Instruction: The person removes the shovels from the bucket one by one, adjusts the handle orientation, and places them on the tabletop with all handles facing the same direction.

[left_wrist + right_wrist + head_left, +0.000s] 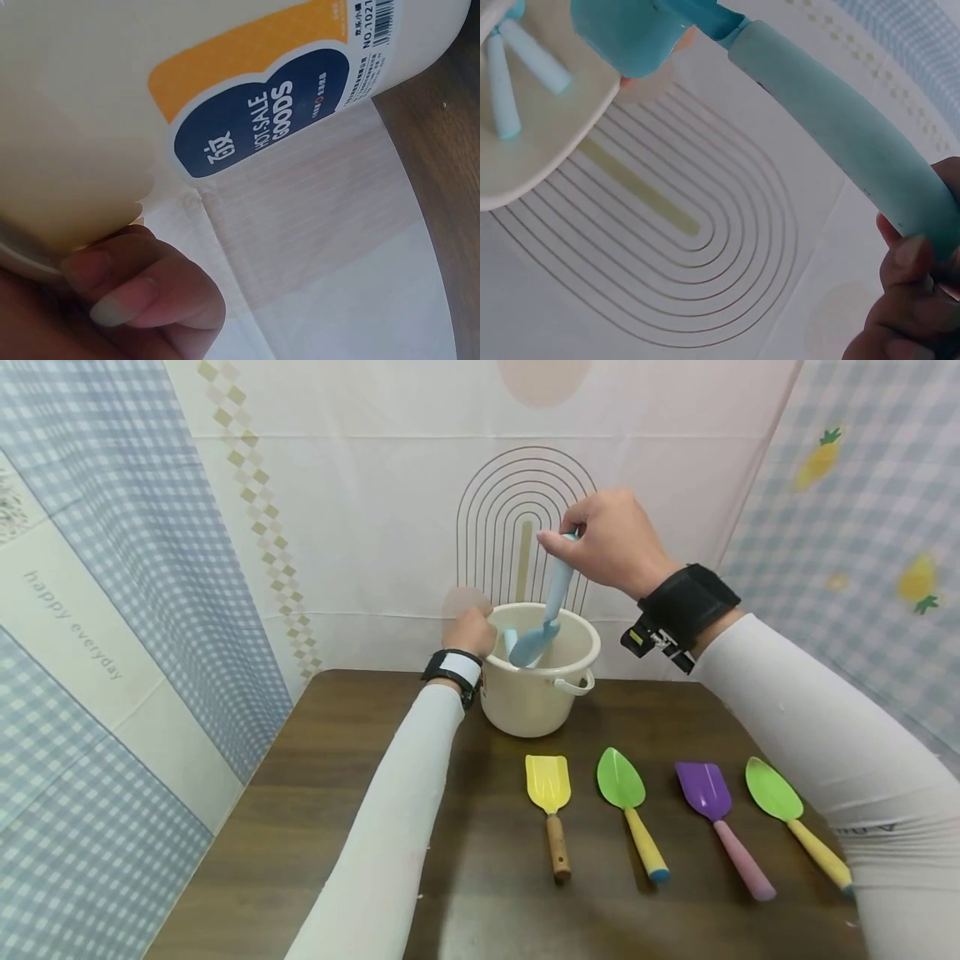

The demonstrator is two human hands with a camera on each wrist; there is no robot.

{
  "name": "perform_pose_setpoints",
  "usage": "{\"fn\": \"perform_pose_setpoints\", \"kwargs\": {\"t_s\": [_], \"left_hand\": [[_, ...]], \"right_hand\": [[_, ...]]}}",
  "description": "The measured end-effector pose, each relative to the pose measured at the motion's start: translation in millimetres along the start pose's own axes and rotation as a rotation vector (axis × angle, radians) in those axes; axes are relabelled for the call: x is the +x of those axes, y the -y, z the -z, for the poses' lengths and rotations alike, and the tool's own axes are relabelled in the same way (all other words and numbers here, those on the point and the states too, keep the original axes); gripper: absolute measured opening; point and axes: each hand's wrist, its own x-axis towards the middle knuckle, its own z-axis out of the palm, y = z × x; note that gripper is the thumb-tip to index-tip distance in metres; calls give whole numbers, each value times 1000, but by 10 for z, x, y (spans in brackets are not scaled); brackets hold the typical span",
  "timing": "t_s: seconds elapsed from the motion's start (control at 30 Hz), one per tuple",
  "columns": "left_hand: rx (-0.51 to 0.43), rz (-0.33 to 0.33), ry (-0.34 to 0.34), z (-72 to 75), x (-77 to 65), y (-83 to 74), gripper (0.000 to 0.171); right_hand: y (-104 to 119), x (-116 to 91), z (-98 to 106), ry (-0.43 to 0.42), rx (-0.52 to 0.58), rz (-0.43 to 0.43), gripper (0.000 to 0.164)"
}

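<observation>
A cream bucket stands at the back of the table, its side handle hanging down. My left hand grips the bucket's left rim; the left wrist view shows curled fingers against the outer wall beside a printed label. With my right hand I hold a light blue toy shovel by the top of its handle, blade downward over the bucket's opening. Inside the bucket, the right wrist view shows light blue handles of other tools, their heads partly out of sight.
In front of the bucket lie a yellow shovel, a green trowel, a purple shovel and another green trowel, on the dark wooden table. A white patterned cloth hangs behind, with checked cloth at the sides.
</observation>
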Motion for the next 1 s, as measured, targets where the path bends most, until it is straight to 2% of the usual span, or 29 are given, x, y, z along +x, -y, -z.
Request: {"fn": "perform_pose_setpoints", "kwargs": {"t_s": [0.27, 0.43, 0.67, 1.0], "left_hand": [[-7, -7, 2, 4, 8, 5, 53], [-9, -16, 20, 3, 31, 16, 53], [14, -50, 22, -14, 110, 52, 49], [18, -30, 24, 18, 49, 19, 54]], "right_hand": [[194, -135, -10, -45, -40, 34, 48], [308, -266, -90, -17, -50, 74, 48], [489, -454, -311, 106, -47, 54, 50], [618, -719, -772, 316, 4, 54, 51]]}}
